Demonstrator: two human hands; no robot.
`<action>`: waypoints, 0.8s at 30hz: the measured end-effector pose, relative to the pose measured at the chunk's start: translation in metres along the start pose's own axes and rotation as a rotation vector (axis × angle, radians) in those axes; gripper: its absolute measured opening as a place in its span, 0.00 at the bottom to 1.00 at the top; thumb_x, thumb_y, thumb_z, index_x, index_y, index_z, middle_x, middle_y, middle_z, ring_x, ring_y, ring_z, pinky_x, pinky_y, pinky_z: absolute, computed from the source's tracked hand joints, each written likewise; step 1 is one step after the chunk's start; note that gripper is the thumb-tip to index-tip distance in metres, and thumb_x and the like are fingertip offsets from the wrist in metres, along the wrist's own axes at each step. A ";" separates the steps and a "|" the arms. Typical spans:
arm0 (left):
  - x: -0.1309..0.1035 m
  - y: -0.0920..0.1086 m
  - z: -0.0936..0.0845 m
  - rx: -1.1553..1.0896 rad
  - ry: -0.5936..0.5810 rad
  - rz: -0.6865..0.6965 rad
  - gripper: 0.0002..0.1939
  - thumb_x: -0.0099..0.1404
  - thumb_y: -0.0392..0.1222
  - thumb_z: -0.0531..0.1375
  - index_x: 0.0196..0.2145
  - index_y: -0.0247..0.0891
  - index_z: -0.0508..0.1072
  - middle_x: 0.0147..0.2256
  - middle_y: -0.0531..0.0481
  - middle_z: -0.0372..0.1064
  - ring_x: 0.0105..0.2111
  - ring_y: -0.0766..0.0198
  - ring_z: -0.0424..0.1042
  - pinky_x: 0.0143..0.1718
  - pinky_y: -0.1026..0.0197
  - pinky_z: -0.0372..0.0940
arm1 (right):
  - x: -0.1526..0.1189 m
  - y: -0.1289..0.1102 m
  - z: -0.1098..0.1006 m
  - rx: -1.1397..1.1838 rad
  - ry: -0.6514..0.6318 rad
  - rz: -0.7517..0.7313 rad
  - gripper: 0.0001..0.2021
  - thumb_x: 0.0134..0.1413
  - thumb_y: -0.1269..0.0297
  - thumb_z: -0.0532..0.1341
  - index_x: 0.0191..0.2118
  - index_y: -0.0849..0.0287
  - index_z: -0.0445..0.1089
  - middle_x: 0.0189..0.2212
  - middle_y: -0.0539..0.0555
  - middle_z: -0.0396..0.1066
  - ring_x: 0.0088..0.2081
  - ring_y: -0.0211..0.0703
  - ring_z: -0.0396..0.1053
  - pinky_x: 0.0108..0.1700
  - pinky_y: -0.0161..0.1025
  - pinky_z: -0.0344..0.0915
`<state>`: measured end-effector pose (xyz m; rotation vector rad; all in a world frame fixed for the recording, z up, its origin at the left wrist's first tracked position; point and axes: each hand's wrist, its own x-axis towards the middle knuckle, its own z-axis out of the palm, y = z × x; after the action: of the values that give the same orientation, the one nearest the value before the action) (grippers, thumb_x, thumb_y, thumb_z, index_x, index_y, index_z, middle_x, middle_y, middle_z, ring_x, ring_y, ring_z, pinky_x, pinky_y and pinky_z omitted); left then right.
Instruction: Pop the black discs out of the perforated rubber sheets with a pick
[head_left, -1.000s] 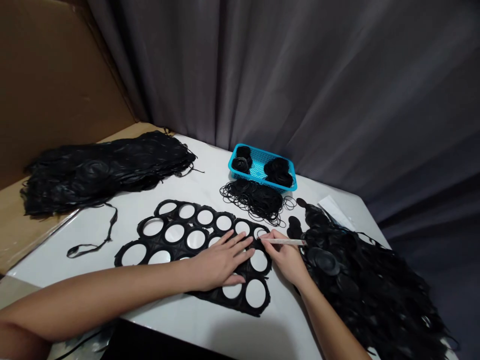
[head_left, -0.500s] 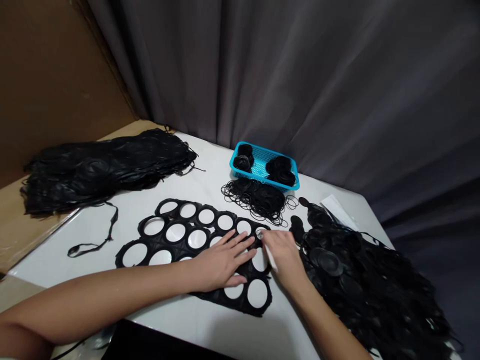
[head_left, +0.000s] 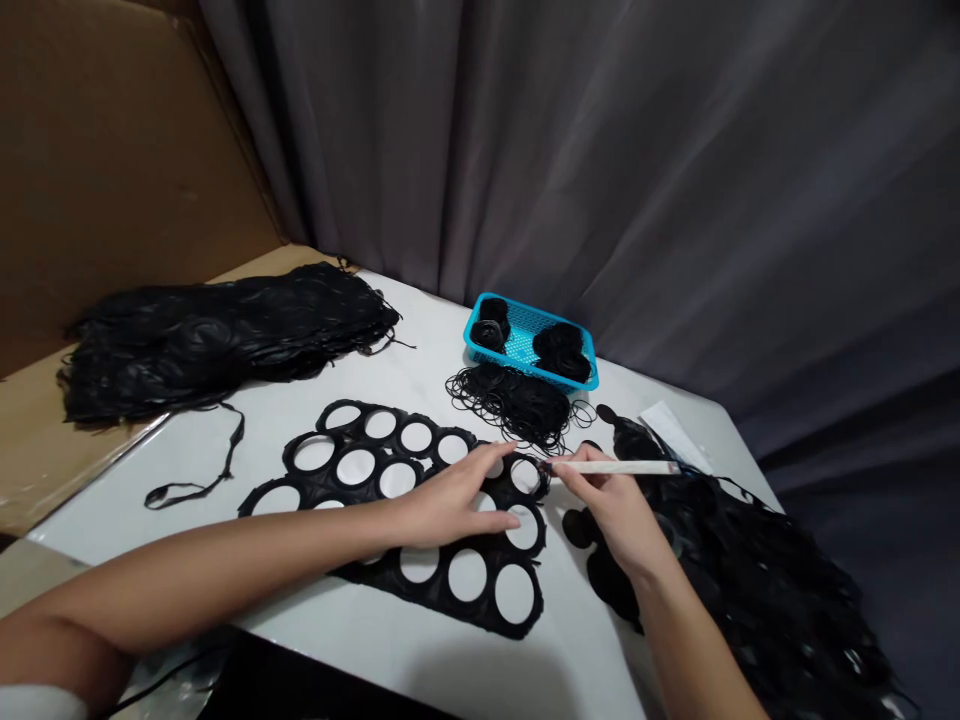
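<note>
A black rubbery sheet full of round holes lies flat on the white tabletop. My left hand rests on it with the fingers apart, thumb stretched over the right-hand holes. A slim white pen-like tool is pinched in my right hand. Its dark tip is at the sheet's upper right hole, where a thin ring or strand seems to show; the contact is too small to make out. Dark round discs lie beneath and beside my right hand.
Beyond the sheet lies a heap of thin black rings, against a blue basket holding black ring bundles. Black sheets are stacked at left; a large black pile covers the right. A loose strip and white paper lie nearby.
My right hand has drawn back to the right, and the white tool has swung to lie nearly level. My left hand has turned, its fingers now nearer the upper right hole. The view shifted slightly.
</note>
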<state>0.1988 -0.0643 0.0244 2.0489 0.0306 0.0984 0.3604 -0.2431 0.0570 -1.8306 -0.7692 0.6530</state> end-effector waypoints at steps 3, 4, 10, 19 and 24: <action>0.017 0.007 -0.007 -0.312 0.012 -0.018 0.48 0.61 0.48 0.69 0.69 0.40 0.48 0.65 0.36 0.56 0.66 0.50 0.55 0.65 0.47 0.52 | -0.007 -0.013 0.018 0.110 -0.098 0.016 0.17 0.56 0.49 0.66 0.28 0.56 0.65 0.34 0.52 0.74 0.38 0.45 0.68 0.40 0.37 0.61; 0.021 0.007 -0.008 -0.400 0.007 -0.001 0.46 0.61 0.46 0.69 0.69 0.39 0.49 0.60 0.38 0.63 0.63 0.52 0.60 0.64 0.47 0.53 | -0.008 -0.016 0.023 0.127 -0.118 0.018 0.17 0.56 0.48 0.66 0.28 0.56 0.65 0.33 0.52 0.74 0.37 0.45 0.68 0.39 0.37 0.61; 0.029 -0.006 -0.011 -0.655 0.016 -0.086 0.36 0.58 0.38 0.70 0.61 0.40 0.62 0.31 0.58 0.66 0.35 0.64 0.71 0.46 0.56 0.64 | -0.008 -0.008 0.030 0.318 -0.102 0.028 0.15 0.56 0.55 0.69 0.28 0.57 0.65 0.35 0.51 0.74 0.39 0.43 0.67 0.44 0.37 0.60; 0.024 -0.018 -0.011 -0.738 0.054 -0.157 0.33 0.58 0.45 0.69 0.58 0.39 0.62 0.31 0.55 0.68 0.32 0.63 0.73 0.39 0.58 0.66 | -0.016 0.012 0.042 0.912 -0.459 0.216 0.12 0.54 0.62 0.71 0.30 0.58 0.68 0.37 0.54 0.71 0.39 0.42 0.70 0.35 0.34 0.63; 0.025 -0.032 -0.002 -0.617 0.130 -0.124 0.29 0.60 0.45 0.67 0.55 0.37 0.62 0.30 0.55 0.67 0.31 0.64 0.72 0.37 0.60 0.66 | -0.009 0.008 0.056 1.006 -0.386 0.257 0.13 0.49 0.64 0.73 0.30 0.57 0.67 0.35 0.51 0.70 0.40 0.41 0.71 0.34 0.31 0.65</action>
<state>0.2239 -0.0464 -0.0017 1.4188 0.1855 0.1441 0.3157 -0.2191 0.0304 -0.8784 -0.3152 1.2974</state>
